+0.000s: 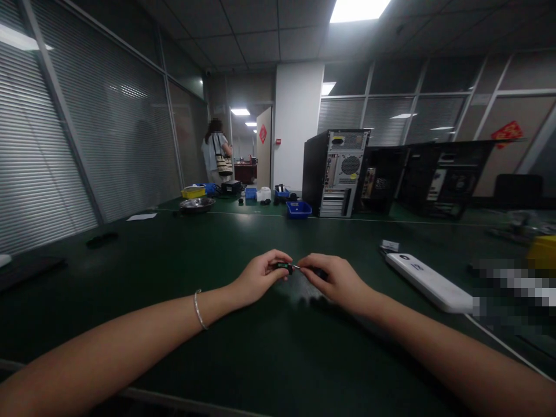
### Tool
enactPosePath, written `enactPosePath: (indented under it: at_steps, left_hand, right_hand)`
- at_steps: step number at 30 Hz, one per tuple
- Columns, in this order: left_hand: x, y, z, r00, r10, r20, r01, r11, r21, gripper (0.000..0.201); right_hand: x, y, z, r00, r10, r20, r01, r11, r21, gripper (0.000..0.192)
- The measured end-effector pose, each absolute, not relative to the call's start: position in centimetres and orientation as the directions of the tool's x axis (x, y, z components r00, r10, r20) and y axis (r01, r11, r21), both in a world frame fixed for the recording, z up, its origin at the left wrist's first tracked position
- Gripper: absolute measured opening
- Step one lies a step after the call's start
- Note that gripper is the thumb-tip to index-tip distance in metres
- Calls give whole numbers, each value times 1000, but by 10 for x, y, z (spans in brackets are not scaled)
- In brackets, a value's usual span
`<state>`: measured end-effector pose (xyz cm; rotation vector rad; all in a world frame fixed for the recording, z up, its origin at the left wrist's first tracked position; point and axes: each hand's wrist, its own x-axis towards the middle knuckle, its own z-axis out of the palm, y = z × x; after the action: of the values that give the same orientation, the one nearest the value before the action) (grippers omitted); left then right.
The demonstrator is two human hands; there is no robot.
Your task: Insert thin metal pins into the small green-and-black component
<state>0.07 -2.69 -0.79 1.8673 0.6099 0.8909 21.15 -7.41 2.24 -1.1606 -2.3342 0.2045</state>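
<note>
My left hand (pixel 263 278) is closed on a small black part (pixel 284 266) with a bit of green on it, pinched between thumb and fingers. My right hand (pixel 332 277) grips a screwdriver (pixel 297 267), whose thin metal shaft points left and meets the right end of the black part. Most of the screwdriver's dark handle is hidden in my fingers. Both hands are just above the dark green tabletop (pixel 260 347). Whether the tip sits in a screw is too small to tell.
A white power bank (pixel 428 280) with a cable lies to the right. Computer cases (pixel 341 174) stand at the back right, beside a blue tray (pixel 299 209). A metal dish (pixel 197 205) and a yellow tray (pixel 193 191) are back left. Another person (pixel 216 152) stands near the doorway.
</note>
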Motion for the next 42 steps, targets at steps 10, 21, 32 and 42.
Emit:
enactPosePath:
  at_steps: [10, 21, 32, 42]
  left_hand:
    - [-1, -32, -4, 577, 721, 384, 55, -504, 862, 22]
    - [0, -32, -1, 556, 745, 369, 25, -458, 888, 25]
    - [1, -27, -6, 555, 778, 294, 0, -353, 936, 27]
    - [0, -26, -9, 562, 787, 254, -47, -276, 960, 27]
  right_hand:
    - [211, -76, 22, -514, 764, 391, 734, 627, -260, 21]
    - [208, -76, 20, -464, 807, 365, 696, 587, -414, 23]
    - [206, -72, 11, -452, 824, 341, 588, 563, -582, 22]
    - [205, -70, 7, -448, 829, 334, 533, 548, -644, 23]
